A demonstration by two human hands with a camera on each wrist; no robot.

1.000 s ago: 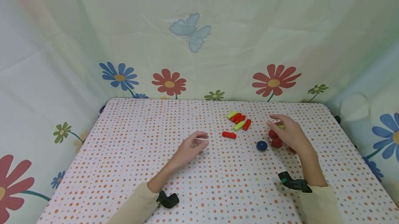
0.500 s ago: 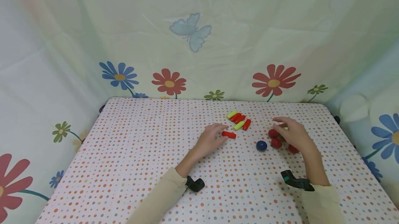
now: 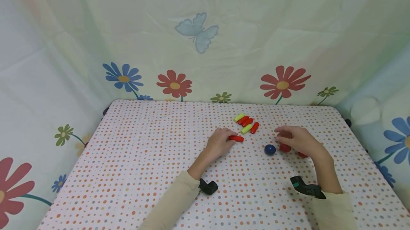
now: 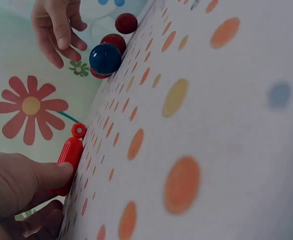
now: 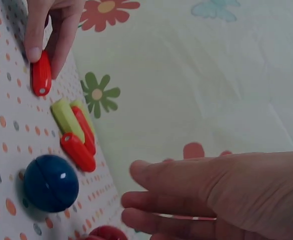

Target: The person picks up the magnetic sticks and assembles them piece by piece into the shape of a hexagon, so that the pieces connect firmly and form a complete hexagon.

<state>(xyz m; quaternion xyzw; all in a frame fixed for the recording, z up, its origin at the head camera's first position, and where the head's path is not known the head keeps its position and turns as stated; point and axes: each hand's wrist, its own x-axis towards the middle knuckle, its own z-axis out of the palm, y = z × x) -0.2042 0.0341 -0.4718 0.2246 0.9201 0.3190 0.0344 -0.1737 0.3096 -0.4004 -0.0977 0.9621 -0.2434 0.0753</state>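
Observation:
In the head view my left hand [image 3: 220,142] is down at the table, its thumb and fingers pinching a short red plastic stick [image 3: 237,139]. The right wrist view shows the same red stick [image 5: 41,75] between thumb and fingers. My right hand [image 3: 298,139] hovers over several red balls [image 3: 285,148], fingers loosely bent and holding nothing; it partly hides them. A shiny blue ball [image 3: 270,149] lies just left of those. Beyond the left hand is a small group of red sticks [image 3: 254,128] and light green sticks [image 3: 246,128].
The table [image 3: 144,144] has a white cover with coloured dots. A floral curtain [image 3: 243,45] rises behind its far edge and at both sides. Black wrist cameras [image 3: 208,186] are worn on both forearms.
My left hand has moved right and forward to the lone red stick and now pinches it. The right hand shifted slightly and came lower over the red balls.

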